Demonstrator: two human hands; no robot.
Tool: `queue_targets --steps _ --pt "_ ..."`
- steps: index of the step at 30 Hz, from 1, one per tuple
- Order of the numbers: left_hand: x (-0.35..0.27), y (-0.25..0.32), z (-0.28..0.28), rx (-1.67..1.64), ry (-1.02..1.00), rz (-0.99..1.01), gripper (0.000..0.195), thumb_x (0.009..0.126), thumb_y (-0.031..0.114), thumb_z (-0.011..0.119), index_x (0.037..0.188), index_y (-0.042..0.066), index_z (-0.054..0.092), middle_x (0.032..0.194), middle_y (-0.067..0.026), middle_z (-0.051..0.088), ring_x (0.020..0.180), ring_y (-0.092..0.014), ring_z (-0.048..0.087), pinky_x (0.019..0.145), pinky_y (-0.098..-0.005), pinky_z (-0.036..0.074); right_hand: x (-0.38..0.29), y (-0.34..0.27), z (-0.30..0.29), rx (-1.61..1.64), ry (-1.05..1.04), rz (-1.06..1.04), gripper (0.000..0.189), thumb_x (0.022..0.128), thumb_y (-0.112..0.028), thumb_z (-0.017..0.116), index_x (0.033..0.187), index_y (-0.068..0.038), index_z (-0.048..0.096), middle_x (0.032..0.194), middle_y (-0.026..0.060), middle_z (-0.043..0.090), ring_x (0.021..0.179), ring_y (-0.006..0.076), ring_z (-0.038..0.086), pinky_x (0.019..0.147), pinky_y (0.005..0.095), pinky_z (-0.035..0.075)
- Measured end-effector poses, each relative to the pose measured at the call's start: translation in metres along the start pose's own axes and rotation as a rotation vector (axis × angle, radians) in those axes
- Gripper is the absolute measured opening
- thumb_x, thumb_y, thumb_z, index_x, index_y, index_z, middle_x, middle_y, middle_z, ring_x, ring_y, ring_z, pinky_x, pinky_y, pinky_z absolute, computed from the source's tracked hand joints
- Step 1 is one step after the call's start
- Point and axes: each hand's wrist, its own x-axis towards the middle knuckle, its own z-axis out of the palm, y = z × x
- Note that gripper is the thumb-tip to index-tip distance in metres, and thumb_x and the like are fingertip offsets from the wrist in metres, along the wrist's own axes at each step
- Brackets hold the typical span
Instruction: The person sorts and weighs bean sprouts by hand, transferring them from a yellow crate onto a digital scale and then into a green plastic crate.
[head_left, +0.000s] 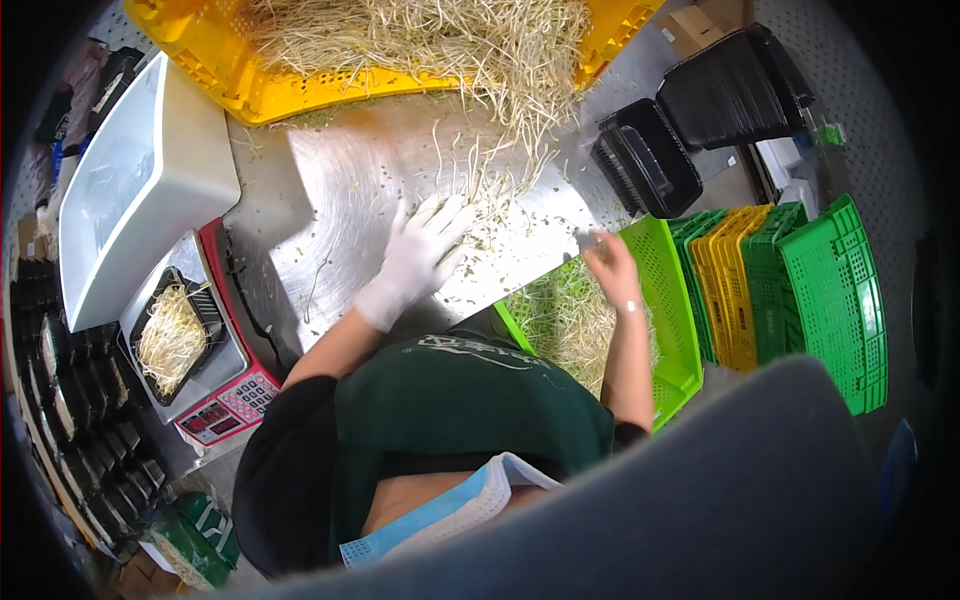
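My left hand (424, 255) wears a white glove and lies over the steel tabletop (345, 187), palm down with fingers spread. Its fingertips reach the edge of some loose bean sprouts (495, 187), which trail down from a heap of sprouts (420, 37) in a tilted yellow plastic crate (300, 97). My bare right hand (613, 262) is raised over a lime-green perforated crate (671, 322) that holds more sprouts and green bits (562, 319). Its fingers are bent and slightly blurred, so whether they pinch anything is unclear. Small seed hulls are scattered between both hands.
At left, a black tray of sprouts (172, 337) sits on a red digital scale (225, 416), beside a white bin (195, 165). Filled black trays (90, 420) are stacked farther left. Nested black trays (727, 90) and green and yellow crates (765, 292) stand at right.
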Motion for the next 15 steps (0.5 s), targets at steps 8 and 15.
queue_targets --steps 8,15 --pt "-0.134 -0.011 -0.041 0.196 0.204 -0.703 0.088 0.063 0.034 0.073 0.129 -0.002 0.027 0.126 -0.0308 0.03 0.115 -0.045 0.031 0.095 -0.0479 0.027 0.142 -0.019 0.094 -0.301 0.055 -0.185 0.078 0.063 -0.053 0.066 0.121 -0.006 0.046 0.128 0.0174 0.041 0.12 0.0325 0.036 0.101 0.0383 0.026" --pt "-0.08 -0.037 -0.014 -0.302 0.162 -0.43 0.08 0.068 0.029 0.071 0.129 -0.002 0.03 0.119 -0.023 0.044 0.11 -0.039 0.042 0.094 -0.0416 0.034 0.086 -0.074 0.124 -0.422 -0.573 -0.434 0.074 0.059 -0.051 0.069 0.122 -0.017 0.049 0.135 0.0148 0.032 0.125 0.0352 0.025 0.102 0.0431 0.023"
